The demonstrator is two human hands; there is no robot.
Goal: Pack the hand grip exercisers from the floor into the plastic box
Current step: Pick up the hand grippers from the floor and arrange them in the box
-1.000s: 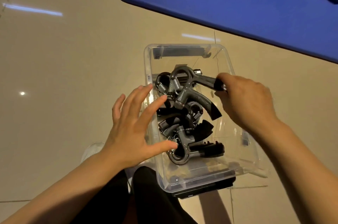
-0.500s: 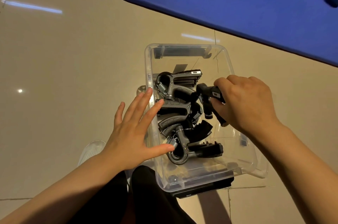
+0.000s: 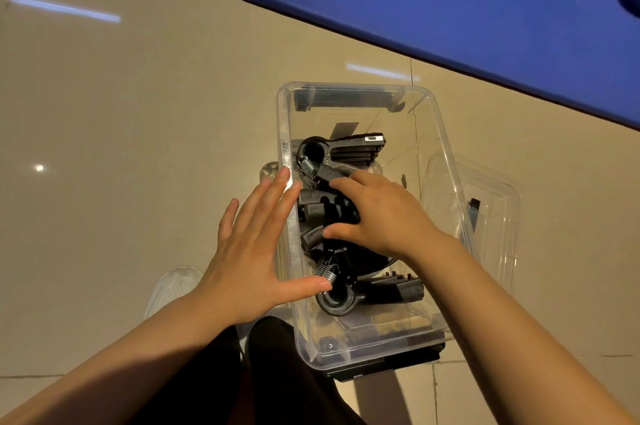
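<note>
Resting inside the plastic box (image 3: 446, 161) on the floor (image 3: 138, 112), the right hand (image 3: 384, 213) pressed curled fingers onto the piled hand grip exercisers (image 3: 349, 150); the left hand (image 3: 256, 251), fingers straight and spread, steadied the box's wall.

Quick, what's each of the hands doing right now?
Left hand: open, fingers straight against the plastic box wall.
Right hand: in the box, fingers curled around a hand grip exerciser.

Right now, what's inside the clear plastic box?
The plastic box holds a heap of black hand grip exercisers with metal springs. The right hand covers the middle ones, so no exact count; the left hand steadies the box's wall.
</note>
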